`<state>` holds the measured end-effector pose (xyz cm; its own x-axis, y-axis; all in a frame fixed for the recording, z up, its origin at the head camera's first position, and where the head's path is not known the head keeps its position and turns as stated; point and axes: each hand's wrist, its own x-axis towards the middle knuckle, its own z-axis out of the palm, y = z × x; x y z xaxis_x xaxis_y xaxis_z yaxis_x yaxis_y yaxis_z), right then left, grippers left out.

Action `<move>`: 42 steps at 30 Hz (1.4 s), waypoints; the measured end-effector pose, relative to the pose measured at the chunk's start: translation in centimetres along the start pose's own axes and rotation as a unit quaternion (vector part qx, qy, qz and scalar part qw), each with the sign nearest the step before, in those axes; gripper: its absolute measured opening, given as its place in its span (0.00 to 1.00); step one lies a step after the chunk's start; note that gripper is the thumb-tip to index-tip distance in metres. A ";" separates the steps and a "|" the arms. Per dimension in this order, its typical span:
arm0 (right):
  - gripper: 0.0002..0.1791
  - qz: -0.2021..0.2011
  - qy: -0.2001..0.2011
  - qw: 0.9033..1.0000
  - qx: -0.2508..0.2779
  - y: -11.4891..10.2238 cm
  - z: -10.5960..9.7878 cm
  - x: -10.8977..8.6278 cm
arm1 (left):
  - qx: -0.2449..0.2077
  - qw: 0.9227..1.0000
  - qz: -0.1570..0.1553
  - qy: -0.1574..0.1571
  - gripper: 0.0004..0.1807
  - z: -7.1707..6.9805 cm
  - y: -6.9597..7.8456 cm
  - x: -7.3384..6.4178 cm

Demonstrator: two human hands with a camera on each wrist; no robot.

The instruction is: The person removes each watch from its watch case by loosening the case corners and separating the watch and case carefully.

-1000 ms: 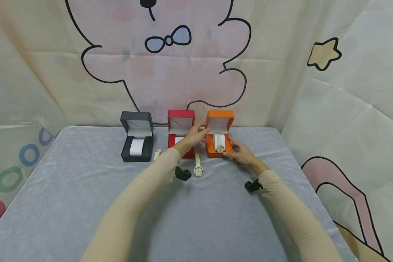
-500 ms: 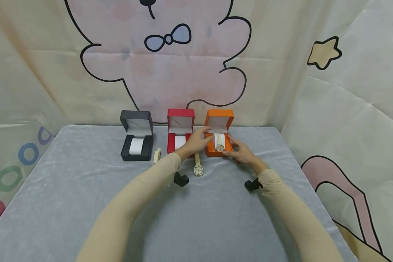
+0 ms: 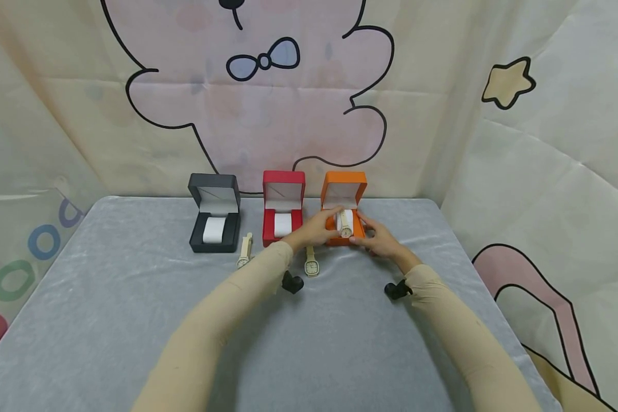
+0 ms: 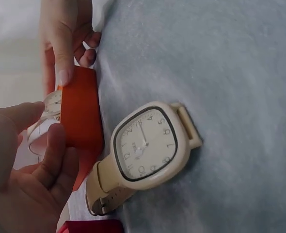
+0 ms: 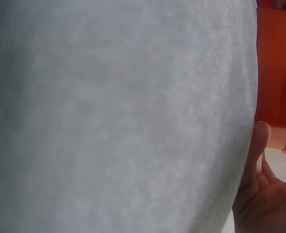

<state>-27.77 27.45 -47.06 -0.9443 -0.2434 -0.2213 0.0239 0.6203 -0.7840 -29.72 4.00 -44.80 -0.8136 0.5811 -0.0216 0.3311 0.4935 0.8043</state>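
An orange watch box (image 3: 344, 178) stands with its lid up at the right of a row. Inside it, a cream-strapped watch (image 3: 345, 231) is wrapped on a white cushion (image 4: 42, 131). My left hand (image 3: 316, 228) reaches across to it, thumb and fingertips at opposite sides of the cushion in the left wrist view. The right hand (image 3: 381, 240) grips the box's right side, thumb at the front corner. Beneath my left forearm, a second cream watch (image 3: 311, 268) with a rounded-square dial lies on the cloth. A third watch (image 3: 245, 247) lies further left, partly covered by the sleeve.
A red watch box (image 3: 284, 177) and a dark grey watch box (image 3: 214, 249) stand with lids raised, each holding a bare white cushion. Grey cloth (image 3: 329, 343) covers the table, and printed curtains (image 3: 432, 114) hang behind and beside it.
My left hand has moved right and slightly down, from the gap between the red and orange boxes to the cushion in the orange box. The right hand stays in place.
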 end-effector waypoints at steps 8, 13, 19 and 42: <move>0.50 0.003 -0.001 1.000 0.007 -0.1 0.1 -0.1 | 0.028 1.000 -0.010 -0.009 0.40 0.2 0.2 0.2; 0.49 -0.001 0.004 1.000 0.000 0.0 0.0 0.0 | 0.049 0.999 -0.010 -0.005 0.40 0.4 -0.1 0.8; 0.49 -0.008 0.005 1.000 0.002 0.1 0.0 0.0 | 0.075 0.997 -0.015 0.001 0.41 0.5 -0.2 1.3; 0.49 -0.011 0.010 1.000 -0.009 0.2 0.1 0.1 | 0.131 0.991 -0.003 0.009 0.42 0.1 -0.2 1.9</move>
<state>-27.84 27.46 -47.27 -0.9508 -0.2430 -0.1922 -0.0030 0.6276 -0.7786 -31.29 5.08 -45.09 -0.8230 0.5679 -0.0130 0.4379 0.6487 0.6225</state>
